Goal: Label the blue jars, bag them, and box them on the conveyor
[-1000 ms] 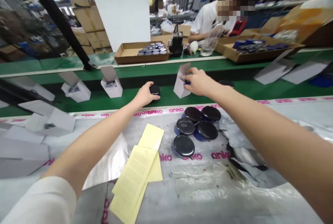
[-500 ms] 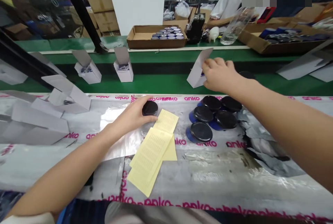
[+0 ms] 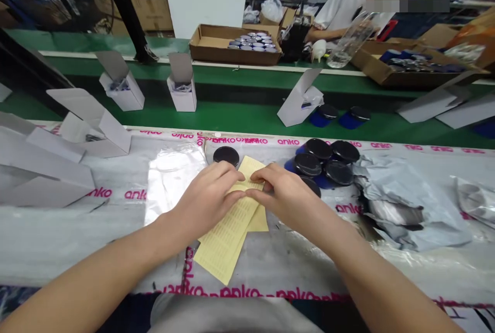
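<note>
My left hand [image 3: 214,191] and my right hand [image 3: 278,186] meet at the upper part of a yellow printed leaflet [image 3: 228,235]. Thumb and fingertips of each hand close on the paper from either side, partly covering it. More yellow paper lies beneath, fanned out on the table. Just beyond my left fingers stands a black-lidded jar [image 3: 226,155]. Several blue jars with black lids [image 3: 317,148] cluster to the right of my right hand, which hides part of the nearest one. Shiny clear plastic bags [image 3: 168,178] lie left of my left hand.
Open white boxes [image 3: 110,134] stand on the left, with another white box [image 3: 297,101] on the green ledge [image 3: 232,116] ahead. Two blue jars [image 3: 353,116] sit beside it. Crumpled grey plastic [image 3: 417,204] lies right. A person in a white sleeve [image 3: 340,3] is across the bench.
My right hand has come back from the white box on the ledge to the yellow leaflet. My left hand has left the black-lidded jar and now grips the paper too.
</note>
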`<state>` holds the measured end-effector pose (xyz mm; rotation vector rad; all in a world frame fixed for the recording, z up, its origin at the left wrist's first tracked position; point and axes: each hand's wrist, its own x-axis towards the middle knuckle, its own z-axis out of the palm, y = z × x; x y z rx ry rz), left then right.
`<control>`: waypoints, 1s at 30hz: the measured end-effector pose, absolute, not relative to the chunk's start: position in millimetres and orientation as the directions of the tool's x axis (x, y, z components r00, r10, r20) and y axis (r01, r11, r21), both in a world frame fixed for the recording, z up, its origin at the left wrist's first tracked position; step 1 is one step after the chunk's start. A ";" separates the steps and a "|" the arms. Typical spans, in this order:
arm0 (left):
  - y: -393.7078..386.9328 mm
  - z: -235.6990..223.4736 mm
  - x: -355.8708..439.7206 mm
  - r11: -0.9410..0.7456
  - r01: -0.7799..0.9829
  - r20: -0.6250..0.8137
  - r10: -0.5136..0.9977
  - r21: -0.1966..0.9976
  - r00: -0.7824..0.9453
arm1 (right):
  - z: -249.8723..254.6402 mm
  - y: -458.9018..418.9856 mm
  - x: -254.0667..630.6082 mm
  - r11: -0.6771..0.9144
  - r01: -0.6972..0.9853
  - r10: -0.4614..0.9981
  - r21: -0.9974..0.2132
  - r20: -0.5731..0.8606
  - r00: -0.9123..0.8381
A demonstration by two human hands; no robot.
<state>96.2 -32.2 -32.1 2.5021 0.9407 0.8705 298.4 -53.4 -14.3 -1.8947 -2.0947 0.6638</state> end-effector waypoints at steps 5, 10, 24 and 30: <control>-30.8 -38.3 96.0 -0.679 0.540 0.314 0.721 0.497 0.618 | -15.3 -51.6 297.9 0.091 0.819 0.977 -0.567 -0.107 -0.183; -38.0 -43.8 101.0 -0.639 0.543 0.235 0.738 0.546 0.633 | -10.5 -52.4 302.0 0.149 0.747 0.968 -0.648 -0.059 -0.245; -38.0 -43.1 113.6 -0.029 0.241 -0.102 0.852 0.970 0.513 | -16.7 -65.1 305.4 0.238 0.548 0.953 -0.802 0.086 -0.289; -34.8 -43.2 113.4 -0.021 0.313 -0.156 0.834 0.950 0.530 | -22.1 -74.7 305.4 0.302 0.536 0.953 -0.788 0.254 -0.163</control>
